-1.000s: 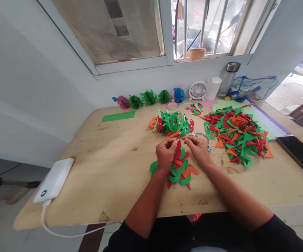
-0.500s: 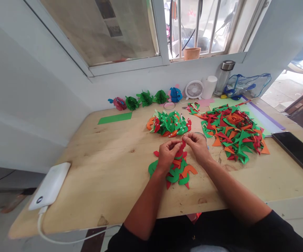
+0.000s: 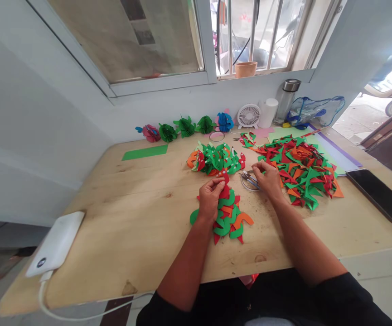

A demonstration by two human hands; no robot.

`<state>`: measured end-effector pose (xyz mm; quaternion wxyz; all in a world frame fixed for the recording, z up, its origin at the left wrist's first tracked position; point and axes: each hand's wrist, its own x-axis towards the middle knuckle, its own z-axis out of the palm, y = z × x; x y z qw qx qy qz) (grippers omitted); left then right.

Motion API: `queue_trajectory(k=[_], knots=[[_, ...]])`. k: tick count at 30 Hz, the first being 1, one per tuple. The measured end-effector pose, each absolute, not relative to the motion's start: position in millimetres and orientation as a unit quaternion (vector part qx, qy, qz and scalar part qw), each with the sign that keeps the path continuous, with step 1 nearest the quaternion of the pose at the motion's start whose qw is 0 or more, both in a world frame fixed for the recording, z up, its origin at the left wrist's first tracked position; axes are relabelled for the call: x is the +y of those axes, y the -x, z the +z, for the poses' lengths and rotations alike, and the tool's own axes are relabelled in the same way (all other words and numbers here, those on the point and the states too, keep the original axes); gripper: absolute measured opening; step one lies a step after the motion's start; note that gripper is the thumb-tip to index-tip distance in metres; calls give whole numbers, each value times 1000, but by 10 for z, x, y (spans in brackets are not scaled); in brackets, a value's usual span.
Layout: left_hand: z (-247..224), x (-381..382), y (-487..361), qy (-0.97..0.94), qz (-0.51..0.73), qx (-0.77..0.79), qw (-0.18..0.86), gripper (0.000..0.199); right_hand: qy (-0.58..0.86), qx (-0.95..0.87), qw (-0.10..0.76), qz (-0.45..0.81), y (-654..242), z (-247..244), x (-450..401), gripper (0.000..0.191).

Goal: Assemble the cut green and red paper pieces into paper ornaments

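My left hand [image 3: 210,197] pinches a red paper cutout [image 3: 225,186] with a small white patch at its top. Below and beside it lies a loose pile of curved green, red and orange paper cutouts [image 3: 231,219]. My right hand [image 3: 268,179] hovers to the right, its thumb and fingers pressed together; whatever is between them is too small to make out. Just left of those fingers a ring-shaped roll [image 3: 249,187] lies on the table, with a pair of small scissors [image 3: 250,177] across it. Behind my left hand rests a bunch of white-dotted paper cutouts [image 3: 216,158].
A large heap of paper scraps [image 3: 304,167] spreads at the right, beside a black phone [image 3: 382,194]. Along the wall stand folded paper animals [image 3: 185,127], a small white fan [image 3: 249,116] and a glass bottle [image 3: 287,102]. A white power bank [image 3: 56,244] lies far left.
My right hand has let go of the red cutout and moved right, beside the roll. My left hand still holds the cutout, slightly farther left. The whole view has shifted a little.
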<state>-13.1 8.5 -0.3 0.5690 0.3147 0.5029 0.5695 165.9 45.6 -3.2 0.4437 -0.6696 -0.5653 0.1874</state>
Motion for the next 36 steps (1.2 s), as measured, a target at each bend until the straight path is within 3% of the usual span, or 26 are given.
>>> queue_trajectory(k=[5, 11, 23, 36], knots=[[-2, 75, 118, -321, 564, 500, 573, 27, 710, -643, 276, 74, -1707, -90, 466, 20], [-17, 71, 110, -338, 560, 497, 570, 23, 714, -675, 185, 22, -1616, -147, 451, 21], [11, 59, 90, -337, 572, 487, 567, 18, 709, -689, 154, -9, -1563, -182, 450, 22], [54, 46, 82, -336, 571, 482, 574, 18, 703, -683, 197, 23, -1559, -183, 480, 15]])
